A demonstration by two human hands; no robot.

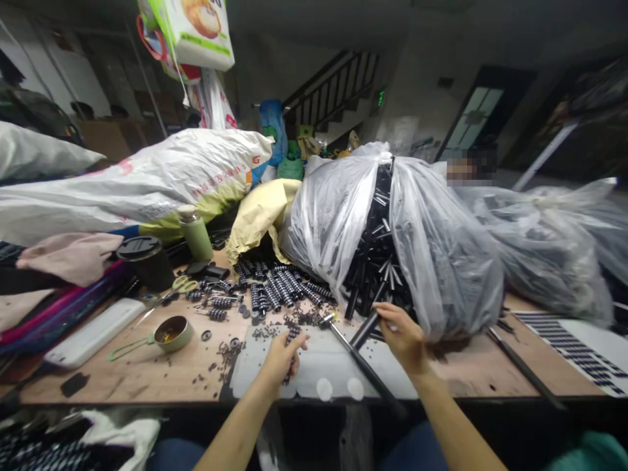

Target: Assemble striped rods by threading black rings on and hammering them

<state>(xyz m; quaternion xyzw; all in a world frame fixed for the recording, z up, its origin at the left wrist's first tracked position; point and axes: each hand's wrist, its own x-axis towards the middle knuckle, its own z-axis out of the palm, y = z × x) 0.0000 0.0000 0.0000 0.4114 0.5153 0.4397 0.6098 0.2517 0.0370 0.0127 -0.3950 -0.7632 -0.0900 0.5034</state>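
My left hand (280, 361) is closed round a black-and-white segmented rod (293, 335), whose ends show above and below the fingers. My right hand (403, 339) pinches the upper end of a black tube (364, 331) in front of an opened clear plastic bag (324, 216). Many similar black tubes (380, 261) spill from the bag's slit. Between my hands, a tool with a silver head and a long black shaft (363, 366) lies slanted over a pale mat (314, 363). Beyond my left hand lies a pile of black-and-white segmented rods (282, 288).
Small dark rings (226, 356) are scattered on the wooden table (147, 383). At left stand a small cup (173, 333), scissors (184, 284), a black-lidded cup (146, 261) and a green bottle (195, 232). Another plastic bag (549, 242) and a patterned sheet (579, 347) lie right.
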